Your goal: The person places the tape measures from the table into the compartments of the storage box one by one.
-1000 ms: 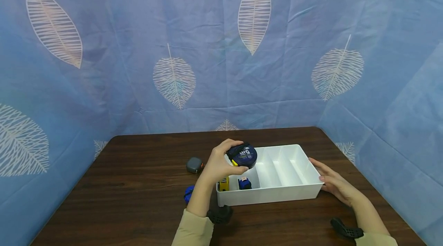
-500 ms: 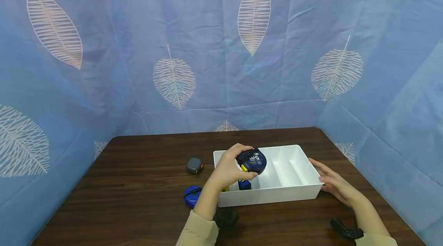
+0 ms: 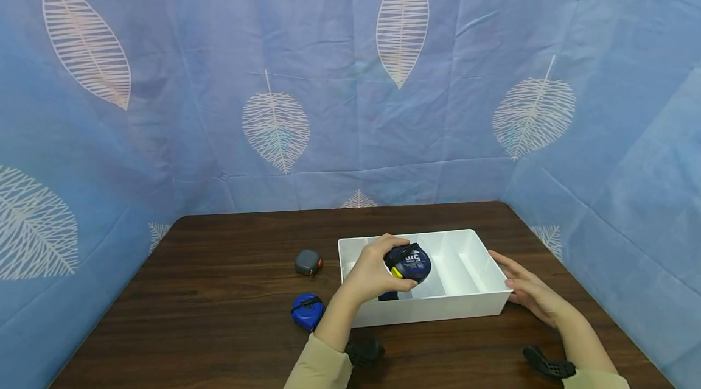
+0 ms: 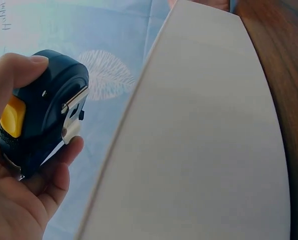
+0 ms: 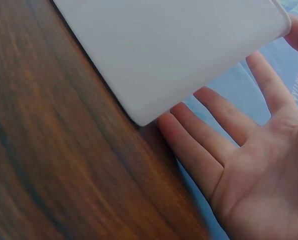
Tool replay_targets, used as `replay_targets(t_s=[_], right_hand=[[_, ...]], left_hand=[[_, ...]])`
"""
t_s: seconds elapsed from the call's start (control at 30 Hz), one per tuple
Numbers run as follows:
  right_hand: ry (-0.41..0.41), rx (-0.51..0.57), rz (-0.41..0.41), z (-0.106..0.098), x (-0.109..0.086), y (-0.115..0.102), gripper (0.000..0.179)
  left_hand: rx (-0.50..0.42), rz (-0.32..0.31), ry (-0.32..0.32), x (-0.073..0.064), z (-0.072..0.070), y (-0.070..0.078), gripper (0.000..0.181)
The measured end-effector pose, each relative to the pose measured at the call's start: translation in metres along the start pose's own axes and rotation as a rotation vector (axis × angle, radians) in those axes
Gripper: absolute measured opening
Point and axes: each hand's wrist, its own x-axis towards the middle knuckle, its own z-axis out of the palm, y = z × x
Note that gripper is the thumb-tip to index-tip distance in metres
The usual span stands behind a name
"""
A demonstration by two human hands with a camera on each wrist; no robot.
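Tape measure (image 3: 414,264) clamped between thumb and fingers, the left hand (image 3: 372,272) hovers over a white tray (image 3: 432,310) that the right hand (image 3: 530,288), fingers apart, seemingly steadies.

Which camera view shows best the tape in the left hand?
The left wrist view: the tape appears large there, with its yellow button and metal end clear. The head view shows it smaller, with its 5m label. The right wrist view does not show it.

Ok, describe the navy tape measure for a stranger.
On the table sits a white box. Above it, the left grip holds the navy tape measure. Only it is held, 5m marking showing; the blue tape and grey tape lie outside.
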Motion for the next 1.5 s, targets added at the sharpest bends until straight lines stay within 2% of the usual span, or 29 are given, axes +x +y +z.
replay_targets(t_s=[0.43,0.67,1.07,1.5], right_hand=[[0.012,-0.005,0.015,0.001,-0.001,0.0,0.066],[0.005,0.01,0.012,0.002,-0.001,0.0,0.065],[0.017,0.009,0.028,0.002,0.0,-0.001,0.066],[-0.013,0.004,-0.009,0.001,-0.001,0.0,0.064]], left_hand=[[0.051,-0.011,-0.041,0.001,0.012,-0.004,0.068],[0.08,-0.009,-0.041,0.001,0.016,-0.006,0.069],[0.165,-0.019,-0.068,0.001,0.022,-0.006,0.069],[0.27,0.006,-0.096,0.001,0.027,-0.004,0.071]])
